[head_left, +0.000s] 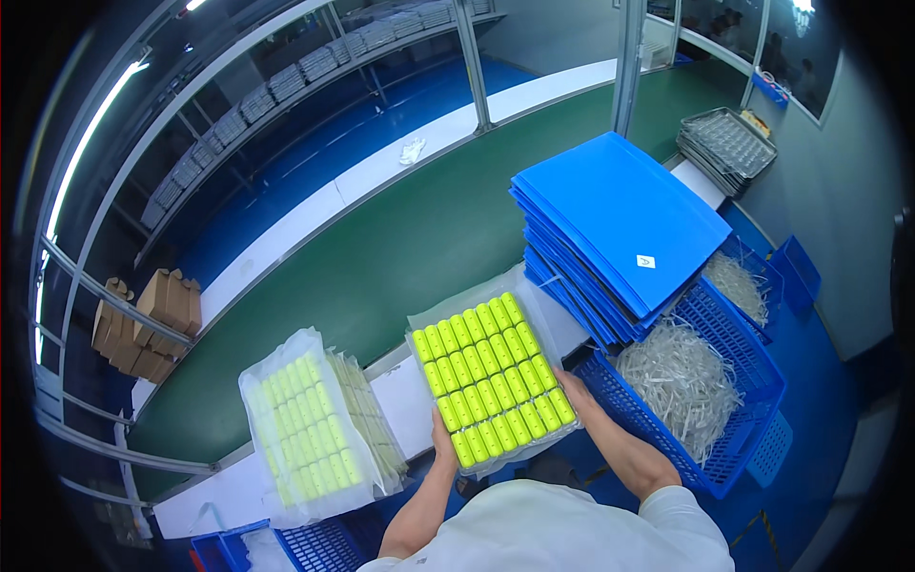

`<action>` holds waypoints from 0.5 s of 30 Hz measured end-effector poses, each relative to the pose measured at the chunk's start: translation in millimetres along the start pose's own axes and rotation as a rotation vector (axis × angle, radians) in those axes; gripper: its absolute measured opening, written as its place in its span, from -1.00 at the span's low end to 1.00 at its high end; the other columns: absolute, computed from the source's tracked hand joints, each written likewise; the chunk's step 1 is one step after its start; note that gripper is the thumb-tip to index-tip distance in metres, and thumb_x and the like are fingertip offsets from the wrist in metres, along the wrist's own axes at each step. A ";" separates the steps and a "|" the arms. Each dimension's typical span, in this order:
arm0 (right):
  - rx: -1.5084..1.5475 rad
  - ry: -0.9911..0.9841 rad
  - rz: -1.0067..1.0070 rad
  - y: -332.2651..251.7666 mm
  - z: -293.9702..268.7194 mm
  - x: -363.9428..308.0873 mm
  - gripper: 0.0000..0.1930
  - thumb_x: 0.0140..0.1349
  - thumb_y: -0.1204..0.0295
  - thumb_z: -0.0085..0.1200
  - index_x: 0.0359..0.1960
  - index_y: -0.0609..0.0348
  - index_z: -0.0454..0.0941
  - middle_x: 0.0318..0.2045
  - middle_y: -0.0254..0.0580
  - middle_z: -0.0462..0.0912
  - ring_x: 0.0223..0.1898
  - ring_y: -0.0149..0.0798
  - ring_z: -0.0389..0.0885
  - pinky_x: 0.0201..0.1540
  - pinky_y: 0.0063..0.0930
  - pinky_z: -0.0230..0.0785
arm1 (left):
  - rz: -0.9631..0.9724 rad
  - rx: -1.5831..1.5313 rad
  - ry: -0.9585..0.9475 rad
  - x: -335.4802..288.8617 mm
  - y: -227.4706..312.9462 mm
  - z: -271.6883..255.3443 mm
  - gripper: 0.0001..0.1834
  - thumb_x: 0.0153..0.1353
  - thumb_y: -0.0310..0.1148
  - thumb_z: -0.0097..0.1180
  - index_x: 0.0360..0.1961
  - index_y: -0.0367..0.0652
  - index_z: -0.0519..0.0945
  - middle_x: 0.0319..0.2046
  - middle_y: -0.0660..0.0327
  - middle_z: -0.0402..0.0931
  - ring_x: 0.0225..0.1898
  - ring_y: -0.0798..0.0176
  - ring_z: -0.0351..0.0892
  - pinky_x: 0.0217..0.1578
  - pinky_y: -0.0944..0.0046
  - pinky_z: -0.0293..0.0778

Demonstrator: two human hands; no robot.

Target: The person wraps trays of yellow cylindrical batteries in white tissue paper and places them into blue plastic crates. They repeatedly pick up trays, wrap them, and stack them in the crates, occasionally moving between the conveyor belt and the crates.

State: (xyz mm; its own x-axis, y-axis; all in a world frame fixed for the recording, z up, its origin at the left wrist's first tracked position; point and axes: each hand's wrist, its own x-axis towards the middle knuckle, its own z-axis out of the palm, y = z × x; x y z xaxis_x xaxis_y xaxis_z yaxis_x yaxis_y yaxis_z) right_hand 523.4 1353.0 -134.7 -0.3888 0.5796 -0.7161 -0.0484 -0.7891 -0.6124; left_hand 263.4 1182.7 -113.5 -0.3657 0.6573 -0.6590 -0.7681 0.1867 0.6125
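Note:
Between my hands is a tray (491,374) filled with rows of bright yellow-green rounded oblong pieces, with translucent sheeting showing around its edges. My left hand (442,440) grips the tray's near left side. On the opposite side, my right hand (576,393) is closed on the right edge, near the corner. Most fingers of both hands are hidden beneath or behind the tray. Left of it stands a stack of similar trays (310,429), covered by a translucent white sheet through which yellow-green pieces show.
A tall pile of blue sheets (620,219) stands at the right. Beside it, a blue basket (762,381) holds clear plastic strips (681,386). A green conveyor belt (381,257) runs behind the trays. Cardboard boxes (167,310) are at far left, stacked clear trays (726,148) at far right.

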 end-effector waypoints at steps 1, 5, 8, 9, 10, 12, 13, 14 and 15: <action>0.002 -0.053 -0.033 -8.3 -10.0 16.2 -0.37 0.41 -0.02 -0.05 0.14 0.40 0.50 0.07 -0.01 0.61 0.07 -0.27 0.59 0.10 -0.40 0.44 | -0.007 0.024 -0.010 10.2 -2.8 7.8 -0.27 0.47 0.22 -0.37 0.40 -0.11 0.26 0.30 0.13 0.38 0.25 0.06 0.44 0.25 0.03 0.40; -0.139 -0.012 -0.026 -60.2 -19.2 47.7 -0.36 0.42 -0.03 -0.08 0.19 0.38 0.48 0.09 -0.02 0.60 0.09 -0.25 0.58 0.15 -0.41 0.40 | -0.021 -0.021 0.044 38.5 -4.2 52.6 -0.27 0.49 0.18 -0.34 0.31 -0.25 0.35 0.20 0.09 0.47 0.16 0.13 0.52 0.18 0.10 0.46; -0.243 -0.058 -0.019 -79.5 -27.0 67.4 -0.36 0.42 -0.05 -0.10 0.22 0.32 0.49 0.13 -0.07 0.59 0.11 -0.25 0.56 0.16 -0.42 0.35 | -0.013 0.074 0.103 51.4 -4.6 65.2 -0.22 0.46 0.22 -0.30 0.30 -0.31 0.36 0.17 0.08 0.49 0.13 0.16 0.54 0.15 0.14 0.48; -0.263 -0.067 -0.012 -85.8 -29.6 68.9 -0.36 0.43 -0.05 -0.10 0.24 0.29 0.48 0.15 -0.09 0.58 0.11 -0.25 0.55 0.16 -0.43 0.35 | -0.035 0.114 0.140 53.1 -5.5 67.2 -0.22 0.46 0.22 -0.30 0.30 -0.32 0.37 0.17 0.07 0.49 0.13 0.16 0.54 0.14 0.14 0.49; -0.288 -0.036 -0.036 -93.8 -24.9 64.1 -0.40 0.44 -0.02 -0.12 0.18 0.30 0.52 0.09 -0.08 0.62 0.07 -0.22 0.57 0.13 -0.39 0.35 | -0.057 0.153 0.176 56.8 -4.8 68.8 -0.22 0.46 0.22 -0.30 0.30 -0.33 0.37 0.17 0.06 0.49 0.12 0.16 0.54 0.13 0.14 0.49; -0.565 -0.055 -0.217 -91.0 -40.8 76.3 -0.40 0.44 -0.03 -0.16 0.14 0.31 0.54 0.06 0.04 0.62 0.08 -0.06 0.57 0.15 -0.32 0.34 | -0.092 0.276 0.254 63.1 0.0 70.6 -0.20 0.47 0.20 -0.27 0.27 -0.41 0.38 0.15 0.02 0.50 0.11 0.14 0.55 0.12 0.16 0.47; -0.701 -0.061 -0.315 -89.2 -50.9 85.8 -0.40 0.44 -0.04 -0.17 0.12 0.31 0.54 0.05 0.10 0.62 0.09 0.01 0.56 0.16 -0.29 0.33 | -0.050 0.362 0.291 63.2 3.8 72.1 -0.20 0.47 0.20 -0.27 0.27 -0.43 0.38 0.14 0.00 0.51 0.11 0.12 0.55 0.12 0.16 0.46; -0.588 -0.007 -0.322 -79.7 -56.5 90.4 -0.44 0.44 0.01 -0.17 0.07 0.32 0.56 0.01 0.19 0.60 0.06 0.16 0.54 0.17 -0.22 0.32 | -0.007 0.448 0.328 61.6 7.9 72.2 -0.20 0.47 0.19 -0.26 0.27 -0.44 0.38 0.13 -0.02 0.51 0.10 0.11 0.55 0.12 0.16 0.44; -0.599 -0.001 -0.337 -79.5 -53.4 88.3 -0.45 0.43 0.03 -0.15 0.07 0.33 0.56 0.02 0.19 0.60 0.06 0.16 0.54 0.17 -0.21 0.31 | 0.039 0.526 0.369 61.4 10.6 73.2 -0.19 0.47 0.19 -0.26 0.26 -0.46 0.38 0.13 -0.04 0.51 0.10 0.10 0.55 0.12 0.16 0.43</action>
State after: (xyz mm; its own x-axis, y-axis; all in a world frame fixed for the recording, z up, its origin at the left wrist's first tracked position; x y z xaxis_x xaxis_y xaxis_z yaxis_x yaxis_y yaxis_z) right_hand 542.0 1477.8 -167.1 -0.4428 0.7733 -0.4538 0.3499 -0.3170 -0.8815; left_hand 271.3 1278.5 -115.4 -0.6166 0.3942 -0.6815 -0.4245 0.5625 0.7095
